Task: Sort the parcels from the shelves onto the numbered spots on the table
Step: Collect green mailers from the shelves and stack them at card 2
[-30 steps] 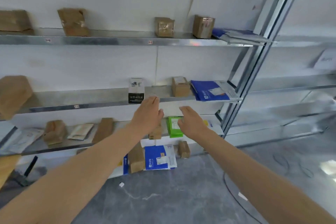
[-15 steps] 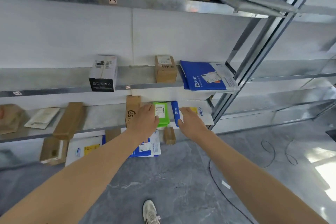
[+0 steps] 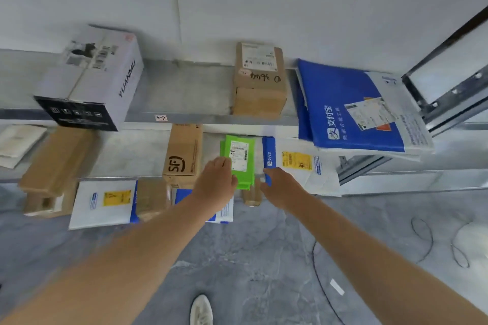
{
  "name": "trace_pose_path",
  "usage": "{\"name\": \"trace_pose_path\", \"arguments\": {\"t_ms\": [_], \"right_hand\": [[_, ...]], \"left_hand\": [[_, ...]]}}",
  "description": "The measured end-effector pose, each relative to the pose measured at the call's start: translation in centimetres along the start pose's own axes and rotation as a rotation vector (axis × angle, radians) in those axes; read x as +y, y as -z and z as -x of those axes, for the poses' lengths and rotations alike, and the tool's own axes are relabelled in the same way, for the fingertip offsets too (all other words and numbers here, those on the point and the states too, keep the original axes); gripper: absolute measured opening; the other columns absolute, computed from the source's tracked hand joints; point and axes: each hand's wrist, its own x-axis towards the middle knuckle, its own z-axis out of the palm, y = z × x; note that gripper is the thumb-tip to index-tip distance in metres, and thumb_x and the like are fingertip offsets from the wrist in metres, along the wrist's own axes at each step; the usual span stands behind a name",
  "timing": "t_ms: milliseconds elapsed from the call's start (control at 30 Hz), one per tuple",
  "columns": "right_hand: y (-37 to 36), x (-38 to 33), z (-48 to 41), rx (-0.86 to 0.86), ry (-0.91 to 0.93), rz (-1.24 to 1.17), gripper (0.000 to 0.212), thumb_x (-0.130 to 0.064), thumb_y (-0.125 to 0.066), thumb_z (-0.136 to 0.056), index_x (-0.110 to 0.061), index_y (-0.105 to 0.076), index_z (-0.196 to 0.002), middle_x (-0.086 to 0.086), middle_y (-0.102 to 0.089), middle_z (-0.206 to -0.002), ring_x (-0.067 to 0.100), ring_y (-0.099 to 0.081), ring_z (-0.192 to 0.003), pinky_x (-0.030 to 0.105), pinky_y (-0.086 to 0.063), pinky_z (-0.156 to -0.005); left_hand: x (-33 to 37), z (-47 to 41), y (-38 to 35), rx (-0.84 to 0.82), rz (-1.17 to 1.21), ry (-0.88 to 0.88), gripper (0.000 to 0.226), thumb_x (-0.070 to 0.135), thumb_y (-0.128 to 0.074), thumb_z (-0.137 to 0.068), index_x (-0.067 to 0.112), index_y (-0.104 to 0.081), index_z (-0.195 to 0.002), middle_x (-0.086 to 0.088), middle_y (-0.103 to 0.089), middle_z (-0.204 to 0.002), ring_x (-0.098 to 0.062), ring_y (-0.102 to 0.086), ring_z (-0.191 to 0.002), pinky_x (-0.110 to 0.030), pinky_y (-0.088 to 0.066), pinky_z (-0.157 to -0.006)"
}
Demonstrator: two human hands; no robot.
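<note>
A green parcel (image 3: 241,163) with a white label lies on the lower shelf (image 3: 126,155), its near end past the shelf edge. My left hand (image 3: 216,181) grips its left edge with curled fingers. To its right lies a white mailer with a blue edge (image 3: 298,163). My right hand (image 3: 280,187) pinches the near end of that blue edge. A brown SF box (image 3: 183,155) stands just left of my left hand.
The upper shelf (image 3: 184,97) carries a white and black box (image 3: 89,79), a brown labelled box (image 3: 260,79) and a blue mailer (image 3: 351,108). More brown boxes (image 3: 55,161) and white mailers (image 3: 105,203) lie low at the left. A metal post (image 3: 449,92) stands at the right. My shoe (image 3: 201,310) is on the grey floor.
The view has moved closer and lower. Both hands have reached onto the lower shelf; the left now grips the green parcel, the right the blue-edged mailer.
</note>
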Motion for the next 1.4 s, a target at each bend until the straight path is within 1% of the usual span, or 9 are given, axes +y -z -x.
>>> {"name": "trace_pose_path", "arguments": {"t_ms": [200, 367, 567, 733, 800, 933, 1067, 1233, 1400], "right_hand": [[-6.7, 4.9, -11.2, -0.012, -0.069, -0.044, 0.027, -0.019, -0.044, -0.097, -0.007, -0.056, -0.118, 0.012, -0.060, -0.118, 0.029, -0.059, -0.100, 0.034, -0.049, -0.080], [-9.8, 7.0, -18.8, 0.016, -0.051, -0.143, 0.042, -0.021, -0.044, -0.097, -0.010, -0.042, -0.138, 0.009, -0.044, -0.136, 0.026, -0.053, -0.113, 0.041, -0.049, -0.092], [-11.8, 7.7, -26.9, 0.044, -0.158, -0.228, 0.034, -0.015, -0.044, -0.097, -0.003, -0.047, -0.128, 0.011, -0.054, -0.113, 0.014, -0.049, -0.064, 0.023, -0.035, -0.046], [-14.2, 7.3, -29.8, 0.040, -0.198, -0.186, 0.041, -0.021, -0.043, -0.096, 0.001, -0.043, -0.130, 0.015, -0.039, -0.135, 0.032, -0.049, -0.117, 0.043, -0.048, -0.092], [-15.0, 7.1, -30.1, 0.047, -0.202, -0.269, 0.043, -0.019, -0.044, -0.096, -0.002, -0.041, -0.135, 0.012, -0.037, -0.137, 0.031, -0.050, -0.115, 0.040, -0.049, -0.085], [-15.8, 7.2, -29.8, 0.049, -0.218, -0.443, 0.044, -0.020, -0.054, -0.095, -0.006, -0.043, -0.135, 0.009, -0.042, -0.136, 0.023, -0.053, -0.095, 0.031, -0.042, -0.070], [-15.4, 8.1, -28.5, 0.066, -0.205, -0.511, 0.036, -0.016, -0.058, -0.091, -0.011, -0.051, -0.127, 0.006, -0.058, -0.123, 0.020, -0.055, -0.090, 0.028, -0.042, -0.063], [-13.8, 7.9, -25.0, 0.101, -0.145, -0.497, 0.026, -0.010, -0.057, -0.089, -0.016, -0.059, -0.115, 0.000, -0.065, -0.103, 0.014, -0.054, -0.074, 0.027, -0.045, -0.059], [-12.3, 7.2, -17.4, 0.179, -0.081, -0.619, 0.050, -0.004, -0.059, -0.088, -0.023, -0.049, -0.133, -0.005, -0.061, -0.110, 0.016, -0.056, -0.095, 0.030, -0.047, -0.080]], "left_hand": [[-4.8, -6.2, -10.7, -0.154, 0.044, 0.193, 0.038, 0.020, -0.045, -0.095, 0.000, -0.046, -0.127, -0.014, -0.050, -0.131, -0.027, -0.047, -0.120, -0.034, -0.038, -0.100], [-7.8, -10.5, -15.9, -0.141, 0.229, 0.350, 0.027, 0.016, -0.043, -0.096, 0.001, -0.049, -0.117, -0.015, -0.051, -0.119, -0.030, -0.053, -0.104, -0.032, -0.038, -0.075], [-9.4, -15.4, -18.6, -0.070, 0.464, 0.528, 0.032, 0.008, -0.037, -0.094, 0.006, -0.052, -0.121, -0.020, -0.060, -0.113, -0.038, -0.060, -0.101, -0.037, -0.047, -0.074], [-8.7, -16.1, -21.0, 0.041, 0.629, 0.666, 0.038, 0.006, -0.041, -0.090, 0.010, -0.052, -0.127, -0.012, -0.057, -0.122, -0.028, -0.055, -0.101, -0.032, -0.044, -0.076], [-8.1, -16.1, -21.8, 0.132, 0.726, 0.740, 0.045, 0.006, -0.043, -0.089, 0.014, -0.050, -0.133, -0.008, -0.051, -0.129, -0.028, -0.052, -0.112, -0.034, -0.046, -0.092], [-8.0, -16.2, -22.0, 0.230, 0.921, 0.864, 0.045, 0.005, -0.043, -0.085, 0.019, -0.060, -0.124, -0.005, -0.058, -0.122, -0.027, -0.059, -0.104, -0.036, -0.053, -0.085], [-8.5, -14.7, -21.3, 0.152, 1.114, 0.852, 0.038, -0.004, -0.052, -0.085, 0.024, -0.070, -0.104, 0.001, -0.070, -0.103, -0.022, -0.065, -0.097, -0.036, -0.055, -0.087], [-6.9, -9.7, -20.0, 0.137, 1.103, 0.716, 0.043, -0.002, -0.059, -0.087, 0.024, -0.063, -0.121, 0.003, -0.069, -0.111, -0.014, -0.061, -0.101, -0.025, -0.048, -0.086], [-4.5, -4.8, -15.9, 0.128, 1.107, 0.619, 0.059, 0.001, -0.062, -0.084, 0.029, -0.053, -0.135, 0.010, -0.066, -0.119, -0.009, -0.059, -0.108, -0.025, -0.046, -0.095]]}}
